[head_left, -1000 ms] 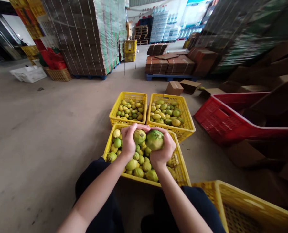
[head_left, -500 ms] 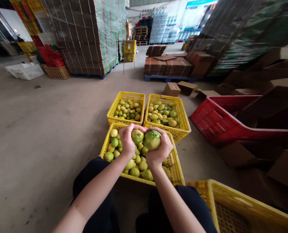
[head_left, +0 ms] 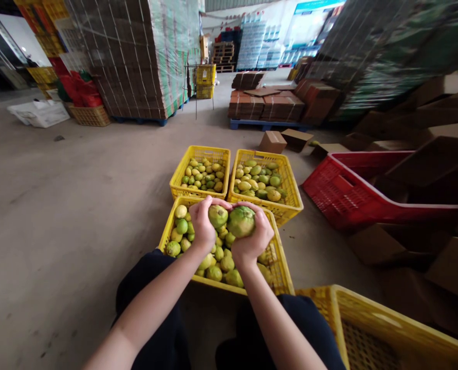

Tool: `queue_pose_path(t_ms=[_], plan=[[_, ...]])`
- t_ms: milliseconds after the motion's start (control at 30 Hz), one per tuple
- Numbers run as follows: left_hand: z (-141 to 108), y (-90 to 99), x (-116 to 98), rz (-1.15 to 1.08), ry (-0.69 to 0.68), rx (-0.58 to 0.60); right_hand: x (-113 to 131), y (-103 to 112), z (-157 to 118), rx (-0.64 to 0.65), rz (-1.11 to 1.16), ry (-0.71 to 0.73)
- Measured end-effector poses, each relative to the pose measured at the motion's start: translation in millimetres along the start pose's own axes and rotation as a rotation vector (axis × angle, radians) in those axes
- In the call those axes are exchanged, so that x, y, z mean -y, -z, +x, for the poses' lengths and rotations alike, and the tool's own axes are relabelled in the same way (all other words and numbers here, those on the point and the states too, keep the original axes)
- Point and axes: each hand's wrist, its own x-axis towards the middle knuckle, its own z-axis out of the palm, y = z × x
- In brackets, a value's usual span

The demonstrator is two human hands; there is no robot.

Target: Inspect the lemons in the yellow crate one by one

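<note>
My left hand (head_left: 204, 226) is closed around a small yellow-green lemon (head_left: 218, 216). Beside it, my right hand (head_left: 256, 239) grips a larger, greener lemon (head_left: 241, 222) with a bumpy skin. The fingertips of both hands meet or nearly meet behind the fruit. Both hands are above the near yellow crate (head_left: 284, 264), which holds many yellow and green lemons (head_left: 214, 273). Past it stand two more yellow crates, one at the left (head_left: 200, 195) and one at the right (head_left: 290, 204), each with similar fruit inside.
A red crate (head_left: 339, 205) with cardboard in it stands at the right, among loose cardboard boxes (head_left: 383, 244). Another yellow crate (head_left: 402, 321) is at the lower right. Farther off are flattened cartons (head_left: 267, 107) on a blue pallet and a tall wrapped stack (head_left: 124, 56).
Almost nothing differs. My right hand and its lemon have shifted very slightly left; both hands keep their hold.
</note>
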Motion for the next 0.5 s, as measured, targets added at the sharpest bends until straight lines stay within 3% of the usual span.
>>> queue_pose_path(t_ms=[500], plan=[[3.0,5.0,-1.3,0.051,-0.011,0.043,4.5,3.6,0.1,0.053,-0.022,0.029]])
